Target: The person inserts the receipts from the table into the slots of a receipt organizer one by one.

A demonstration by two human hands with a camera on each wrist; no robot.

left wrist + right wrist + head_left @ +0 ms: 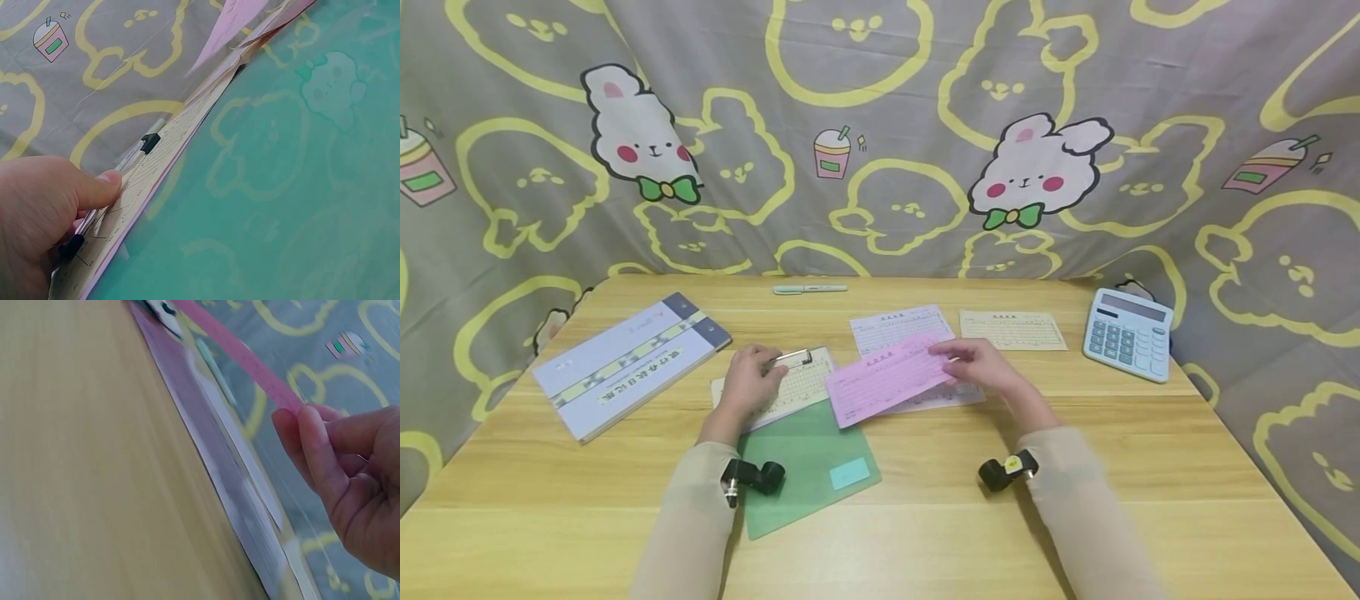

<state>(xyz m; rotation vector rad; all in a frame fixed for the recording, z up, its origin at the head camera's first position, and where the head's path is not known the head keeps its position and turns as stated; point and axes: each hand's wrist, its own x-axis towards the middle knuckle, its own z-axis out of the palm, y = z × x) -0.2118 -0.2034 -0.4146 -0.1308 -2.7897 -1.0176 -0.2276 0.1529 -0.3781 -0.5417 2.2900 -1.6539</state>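
My left hand [751, 383] grips the clip edge of a green clip folder [808, 454], thumb on the metal clip [150, 143] and fingers curled around the edge. Under that clip lies a cream printed form [808, 383] with a pink sheet below it. The folder's see-through green cover is turned back toward me and bears a pale blue label [849, 474]. Between thumb and fingers, my right hand [981, 367] pinches a pink printed slip [883, 379] at its right end. The slip is tilted, its left end overlapping the folder's right side.
Behind the pink slip lies a pale lilac slip [898, 323], with another lilac sheet [943, 400] partly covered. Farther right are a cream slip [1011, 333] and a blue calculator [1127, 335]. A lilac ledger book [632, 367] is at left, a pen [809, 289] at the back.
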